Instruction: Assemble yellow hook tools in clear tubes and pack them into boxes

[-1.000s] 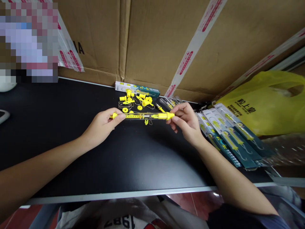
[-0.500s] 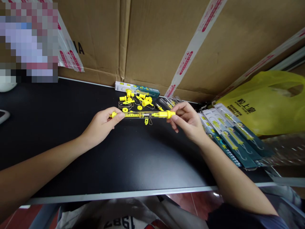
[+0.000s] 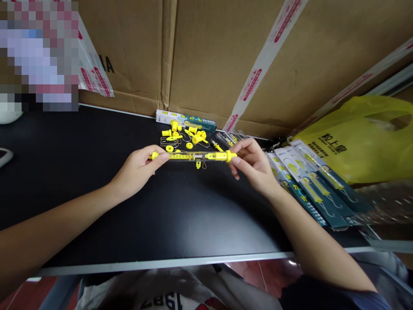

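A clear tubular spring scale (image 3: 182, 156) with yellow ends is held level above the black table. My left hand (image 3: 138, 168) is closed around its left end, thumb lying along the tube. At the right end, the thumb and fingers of my right hand (image 3: 253, 165) pinch the yellow end cap (image 3: 229, 156). A yellow insert and a metal spring show through the tube. Just behind it lie loose yellow plugs and rings (image 3: 174, 126) and several wire hooks (image 3: 202, 144). A small yellow tab (image 3: 198, 165) shows just below the tube.
A printed spring scale box (image 3: 185, 120) lies at the back against a large cardboard box (image 3: 206, 56). Clear tubes (image 3: 226, 138) lie behind my right hand. Several packaged spring scales (image 3: 309, 181) are stacked at right, beside a yellow plastic bag (image 3: 364, 137). The table's pale front edge (image 3: 180, 260) runs near my body.
The yellow insert and end cap at the right end have turned slightly in my right fingers. My left hand stays nearly still on the tube.
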`<action>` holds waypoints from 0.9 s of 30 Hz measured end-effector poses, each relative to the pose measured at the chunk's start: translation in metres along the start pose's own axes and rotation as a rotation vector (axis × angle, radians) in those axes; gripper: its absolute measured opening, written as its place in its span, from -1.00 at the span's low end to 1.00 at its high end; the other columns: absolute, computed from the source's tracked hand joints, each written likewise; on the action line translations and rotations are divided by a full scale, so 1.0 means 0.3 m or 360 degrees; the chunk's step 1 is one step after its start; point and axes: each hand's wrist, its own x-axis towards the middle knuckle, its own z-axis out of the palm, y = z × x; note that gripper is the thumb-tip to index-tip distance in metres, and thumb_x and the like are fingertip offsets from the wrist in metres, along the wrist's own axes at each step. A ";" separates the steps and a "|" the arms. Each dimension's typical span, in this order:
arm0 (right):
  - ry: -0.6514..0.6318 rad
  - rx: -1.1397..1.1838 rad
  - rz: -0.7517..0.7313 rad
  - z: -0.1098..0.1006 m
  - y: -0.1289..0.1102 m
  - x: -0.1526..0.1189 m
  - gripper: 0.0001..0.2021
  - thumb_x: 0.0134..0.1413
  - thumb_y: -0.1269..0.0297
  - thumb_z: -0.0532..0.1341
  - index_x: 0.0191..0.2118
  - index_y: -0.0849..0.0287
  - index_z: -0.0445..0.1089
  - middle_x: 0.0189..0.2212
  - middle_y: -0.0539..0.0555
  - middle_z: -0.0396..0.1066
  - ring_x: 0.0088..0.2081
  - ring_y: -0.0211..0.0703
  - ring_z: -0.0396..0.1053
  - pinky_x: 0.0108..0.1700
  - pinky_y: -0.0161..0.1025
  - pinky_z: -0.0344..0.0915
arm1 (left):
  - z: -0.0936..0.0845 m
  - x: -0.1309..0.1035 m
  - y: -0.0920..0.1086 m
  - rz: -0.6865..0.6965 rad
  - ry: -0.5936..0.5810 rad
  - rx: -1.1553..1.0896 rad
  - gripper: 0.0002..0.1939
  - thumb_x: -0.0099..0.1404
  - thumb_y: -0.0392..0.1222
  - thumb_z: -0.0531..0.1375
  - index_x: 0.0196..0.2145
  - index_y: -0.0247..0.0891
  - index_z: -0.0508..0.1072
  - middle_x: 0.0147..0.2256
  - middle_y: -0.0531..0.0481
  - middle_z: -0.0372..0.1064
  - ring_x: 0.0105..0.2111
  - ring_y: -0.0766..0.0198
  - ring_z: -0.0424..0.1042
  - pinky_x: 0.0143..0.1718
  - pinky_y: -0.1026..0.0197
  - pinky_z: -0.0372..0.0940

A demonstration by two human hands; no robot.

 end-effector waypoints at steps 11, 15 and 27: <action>0.0010 -0.0041 0.0084 0.004 0.017 -0.003 -0.84 0.24 0.14 0.12 -0.21 0.09 0.19 -0.60 -0.12 0.23 -0.64 -0.39 0.12 -0.64 -0.43 0.12 | -0.001 0.002 -0.001 0.0002 -0.0010 0.0016 -0.67 0.30 0.08 0.08 -0.34 -0.25 0.40 -0.59 0.15 0.15 -0.58 0.41 0.18 -0.54 0.37 0.10; 0.0001 -0.0093 0.0163 0.004 0.022 -0.001 -0.77 0.27 0.05 0.05 -0.26 0.11 0.18 -0.60 -0.11 0.23 -0.65 -0.39 0.11 -0.67 -0.43 0.10 | -0.001 0.001 0.002 0.0013 0.0001 0.0024 -0.66 0.30 0.09 0.07 -0.34 -0.25 0.41 -0.58 0.14 0.15 -0.58 0.40 0.18 -0.55 0.36 0.10; -0.0005 -0.0241 0.0045 -0.027 -0.021 0.009 -0.73 0.03 0.18 0.32 -0.24 0.13 0.24 -0.42 -0.04 0.30 -0.51 -0.36 0.31 -0.59 -0.42 0.31 | -0.003 0.003 0.008 -0.0009 0.0025 0.0081 -0.64 0.30 0.11 0.05 -0.35 -0.25 0.42 -0.60 0.12 0.17 -0.58 0.38 0.19 -0.56 0.36 0.12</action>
